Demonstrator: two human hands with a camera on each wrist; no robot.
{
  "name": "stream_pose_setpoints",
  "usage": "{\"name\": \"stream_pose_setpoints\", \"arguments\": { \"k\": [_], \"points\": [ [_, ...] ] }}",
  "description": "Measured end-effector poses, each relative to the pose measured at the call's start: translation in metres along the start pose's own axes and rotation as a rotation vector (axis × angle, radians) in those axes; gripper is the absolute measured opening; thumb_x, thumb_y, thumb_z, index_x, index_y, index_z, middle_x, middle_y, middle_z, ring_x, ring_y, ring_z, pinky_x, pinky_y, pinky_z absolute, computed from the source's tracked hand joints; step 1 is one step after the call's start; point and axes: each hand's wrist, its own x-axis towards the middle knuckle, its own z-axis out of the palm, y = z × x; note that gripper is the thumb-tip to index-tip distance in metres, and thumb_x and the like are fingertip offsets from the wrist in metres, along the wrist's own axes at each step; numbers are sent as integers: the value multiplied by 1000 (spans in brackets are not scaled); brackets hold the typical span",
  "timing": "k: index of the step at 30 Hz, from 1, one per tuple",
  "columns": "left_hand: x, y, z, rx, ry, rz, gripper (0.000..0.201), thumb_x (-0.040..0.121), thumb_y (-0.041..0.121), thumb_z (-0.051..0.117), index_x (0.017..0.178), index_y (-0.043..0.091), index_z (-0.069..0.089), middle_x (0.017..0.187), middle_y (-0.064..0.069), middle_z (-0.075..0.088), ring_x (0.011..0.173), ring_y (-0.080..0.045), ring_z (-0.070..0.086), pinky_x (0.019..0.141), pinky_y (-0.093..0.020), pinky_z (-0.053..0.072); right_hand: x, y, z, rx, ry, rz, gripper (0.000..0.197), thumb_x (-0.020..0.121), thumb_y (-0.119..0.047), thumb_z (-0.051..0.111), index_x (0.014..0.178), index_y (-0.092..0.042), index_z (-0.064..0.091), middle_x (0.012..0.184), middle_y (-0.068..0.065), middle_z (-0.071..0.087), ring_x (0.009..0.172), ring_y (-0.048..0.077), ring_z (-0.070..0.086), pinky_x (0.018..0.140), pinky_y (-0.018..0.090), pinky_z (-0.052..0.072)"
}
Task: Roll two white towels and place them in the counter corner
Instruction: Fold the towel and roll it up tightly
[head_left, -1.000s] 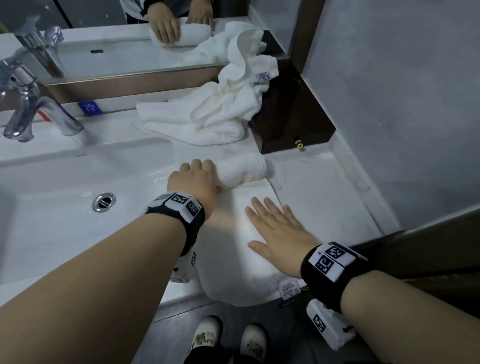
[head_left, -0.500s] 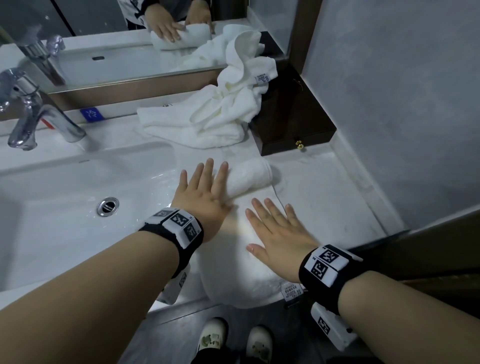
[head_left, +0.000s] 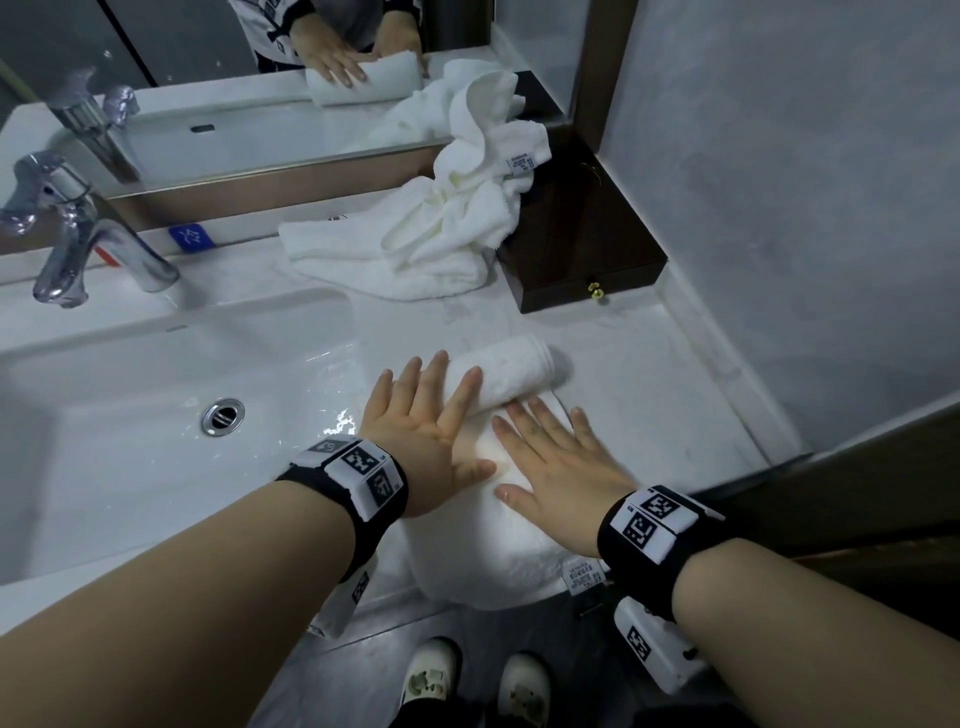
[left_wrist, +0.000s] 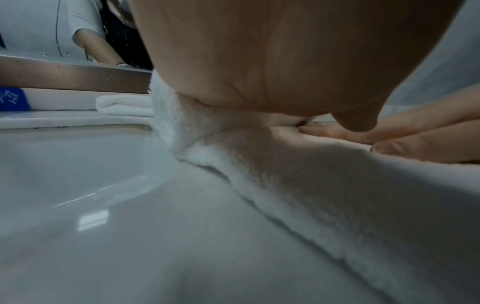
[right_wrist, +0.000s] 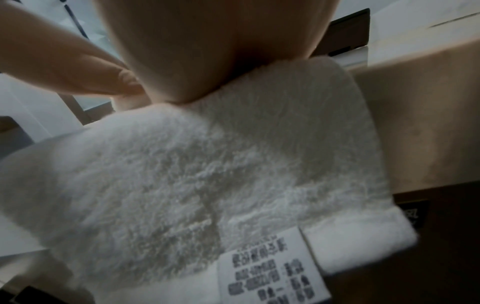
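On the bench (head_left: 649, 395), beside the sink (head_left: 156, 415), a half-rolled towel (head_left: 498, 376) is pressed by the flat, straight-fingered left hand (head_left: 421, 436) and right hand (head_left: 556, 467); the crumpled second towel (head_left: 441, 228) is heaped behind.

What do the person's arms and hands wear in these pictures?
Both forearms are bare, without sleeves. The left hand and the right hand wear no gloves. Each wrist carries a black band with white blocks printed with black square markers.

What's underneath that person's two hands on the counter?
A white towel, its far end already rolled. The left hand lies on the roll, the right hand on the flat part. The cloth beneath the palms is hidden.
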Motion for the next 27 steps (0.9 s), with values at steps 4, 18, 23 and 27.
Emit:
{"name": "stream_pose_setpoints", "arguments": {
  "k": [4, 18, 23, 27],
  "points": [
    [-10, 3, 2, 24, -16, 37, 94, 73, 88, 3, 125, 36, -55, 153, -7, -40, 146, -32, -29, 116, -52, -20, -1, 1, 0, 50, 3, -4, 76, 90, -67, 5, 152, -27, -11, 160, -7, -20, 140, 10, -30, 118, 51, -8],
    [-24, 7, 4, 45, -31, 110, 92, 74, 88, -2, 129, 35, -53, 140, -6, -55, 126, -28, -53, 111, -53, -28, 22, 29, -99, 464, 364, 338, 21, 91, -32, 57, 107, -18, 59, 111, 1, 56, 99, 21, 55, 88, 39, 49],
    [-28, 6, 4, 30, -22, 139, 94, 76, 87, 4, 138, 35, -45, 142, -5, -54, 132, -28, -48, 112, -52, -27, 50, 18, -120, 237, -74, 75, 56, 89, -39, 63, 140, -25, 47, 141, 3, 47, 132, 23, 38, 108, 38, 36],
    [-27, 6, 5, -2, 9, 136, 91, 77, 84, 2, 145, 36, -35, 153, -5, -42, 139, -28, -41, 115, -52, -23, 60, 12, -130, 165, -219, 49, 61, 85, -33, 69, 141, -33, 46, 136, -3, 57, 123, 19, 53, 103, 36, 44]
  ]
}}
